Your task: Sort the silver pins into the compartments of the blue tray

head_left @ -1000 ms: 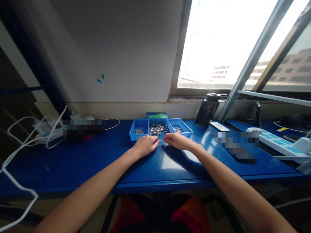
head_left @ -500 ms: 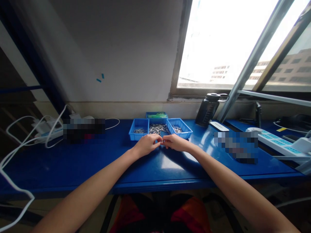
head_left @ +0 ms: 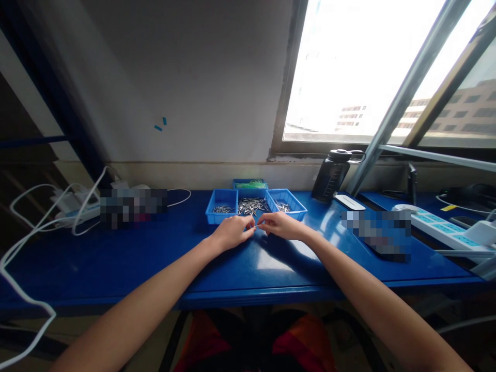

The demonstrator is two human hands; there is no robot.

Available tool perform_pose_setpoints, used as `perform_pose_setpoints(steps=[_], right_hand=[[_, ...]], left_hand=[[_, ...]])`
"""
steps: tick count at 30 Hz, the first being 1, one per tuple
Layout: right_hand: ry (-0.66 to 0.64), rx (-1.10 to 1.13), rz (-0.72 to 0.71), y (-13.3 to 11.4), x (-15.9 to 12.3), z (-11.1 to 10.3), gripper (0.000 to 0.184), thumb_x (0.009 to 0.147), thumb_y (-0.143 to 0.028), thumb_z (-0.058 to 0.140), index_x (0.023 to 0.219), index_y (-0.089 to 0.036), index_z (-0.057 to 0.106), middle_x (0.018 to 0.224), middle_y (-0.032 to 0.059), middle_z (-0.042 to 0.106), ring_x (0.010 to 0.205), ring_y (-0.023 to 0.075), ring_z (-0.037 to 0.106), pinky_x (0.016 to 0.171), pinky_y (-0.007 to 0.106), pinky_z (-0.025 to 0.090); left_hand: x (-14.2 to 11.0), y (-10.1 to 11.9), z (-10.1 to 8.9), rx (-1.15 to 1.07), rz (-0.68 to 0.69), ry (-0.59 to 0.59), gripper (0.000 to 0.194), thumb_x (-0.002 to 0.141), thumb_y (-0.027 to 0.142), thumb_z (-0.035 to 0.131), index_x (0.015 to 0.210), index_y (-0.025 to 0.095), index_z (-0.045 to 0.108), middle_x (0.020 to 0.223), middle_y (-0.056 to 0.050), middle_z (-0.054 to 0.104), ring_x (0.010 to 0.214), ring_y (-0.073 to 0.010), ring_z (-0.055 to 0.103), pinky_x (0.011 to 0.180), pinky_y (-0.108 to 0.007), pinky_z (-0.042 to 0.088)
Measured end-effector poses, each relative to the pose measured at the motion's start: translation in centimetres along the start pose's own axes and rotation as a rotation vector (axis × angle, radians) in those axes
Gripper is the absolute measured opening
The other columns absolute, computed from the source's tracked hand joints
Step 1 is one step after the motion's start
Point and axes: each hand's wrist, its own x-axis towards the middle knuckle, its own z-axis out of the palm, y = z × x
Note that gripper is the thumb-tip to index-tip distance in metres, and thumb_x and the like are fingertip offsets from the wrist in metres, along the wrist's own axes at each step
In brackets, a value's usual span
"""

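Note:
My left hand (head_left: 232, 231) is closed in a pinch in front of the blue bins. A thin silver metal pin (head_left: 255, 227), too small to make out exactly, bridges its fingertips and those of my right hand (head_left: 284, 226), which is also pinched. Just beyond my hands lies a pile of similar metal pins (head_left: 252, 205) between two blue bins. Some metal pieces lie in the left bin (head_left: 226, 196), and others in the right bin (head_left: 295, 200), partly hidden by my right hand.
Behind the pile stands another blue bin (head_left: 233, 183) with green plastic in it. A black bottle (head_left: 330, 175) stands at the right, near a white flat device (head_left: 350, 202) and a power strip (head_left: 434, 225). White cables (head_left: 90, 199) loop over the left of the blue table (head_left: 147, 263).
My right hand has shifted slightly right and my left slightly left. Their fingertips have parted a little, and the thin metal pin now shows between them.

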Motion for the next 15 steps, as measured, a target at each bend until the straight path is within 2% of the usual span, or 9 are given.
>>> perform_pose_setpoints(steps=[8, 15], right_hand=[[0.012, -0.037, 0.015, 0.36, 0.04, 0.20, 0.024, 0.083, -0.035, 0.043, 0.083, -0.017, 0.059, 0.062, 0.0002, 0.061, 0.053, 0.0085, 0.050, 0.053, 0.019, 0.037], [0.022, -0.077, 0.037, 0.49, 0.01, 0.09, 0.022, 0.082, -0.033, 0.044, 0.082, -0.017, 0.059, 0.061, 0.0005, 0.062, 0.054, 0.0099, 0.053, 0.054, 0.020, 0.038]], left_hand=[[0.00, -0.15, 0.21, 0.072, -0.015, -0.017, 0.029, 0.083, 0.042, 0.038, 0.087, 0.023, 0.060, 0.077, -0.002, 0.065, 0.073, -0.0177, 0.059, 0.059, -0.024, 0.039], [-0.10, -0.07, 0.03, 0.116, -0.060, -0.038, 0.028, 0.082, 0.039, 0.039, 0.085, 0.021, 0.061, 0.077, -0.004, 0.064, 0.071, -0.0183, 0.059, 0.061, -0.024, 0.040]])
